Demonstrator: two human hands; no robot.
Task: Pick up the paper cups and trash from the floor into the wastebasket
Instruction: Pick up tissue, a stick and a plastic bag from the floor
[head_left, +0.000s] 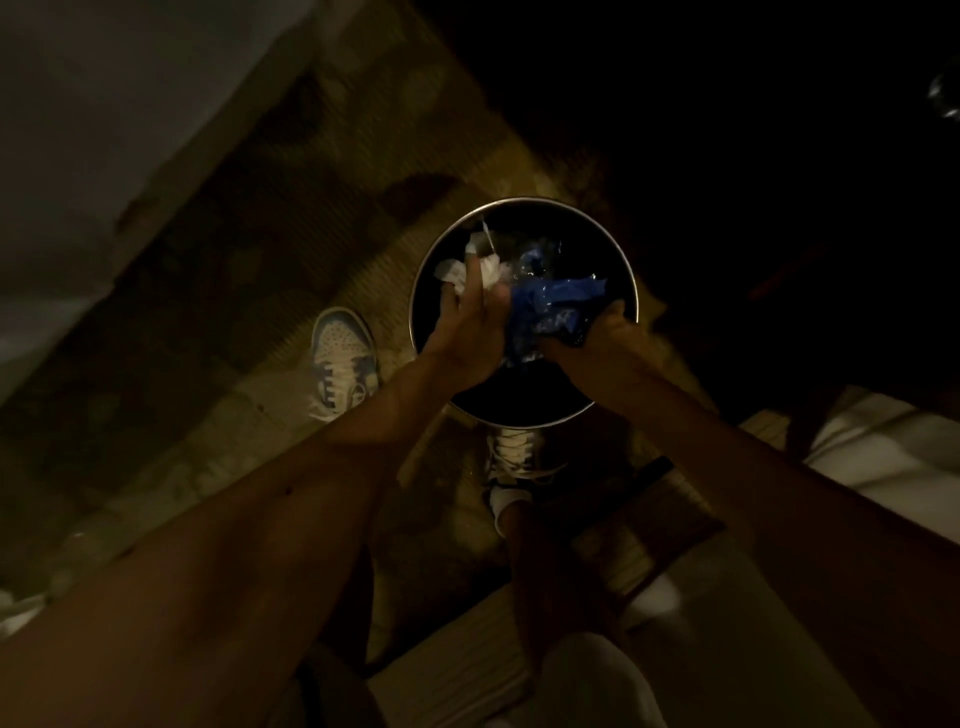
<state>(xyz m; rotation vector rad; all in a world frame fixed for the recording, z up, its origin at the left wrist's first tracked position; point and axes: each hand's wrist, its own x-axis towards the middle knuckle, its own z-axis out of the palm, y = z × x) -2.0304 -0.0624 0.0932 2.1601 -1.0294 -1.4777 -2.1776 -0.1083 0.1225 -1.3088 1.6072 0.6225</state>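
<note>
Both hands meet over a round metal wastebasket (524, 199) in a dimly lit room.

The left hand (465, 327) reaches over the near-left part of the open bin, its fingers (475, 260) stretched almost straight among crumpled white paper (451, 273); the gloom hides whether they pinch it. Just to the right, the right hand (610, 340) curls its fingers round a crinkled blue plastic wrapper (550, 306), gripping it above the bin's right rim, the wrapper touching the left hand. More shiny scraps lie inside the dark bin. The bin stands on the floor at the edge of a patterned rug (311, 208), between a white-and-blue sneaker (343, 364) to its left and a second sneaker (514, 452) on its near side.
</note>
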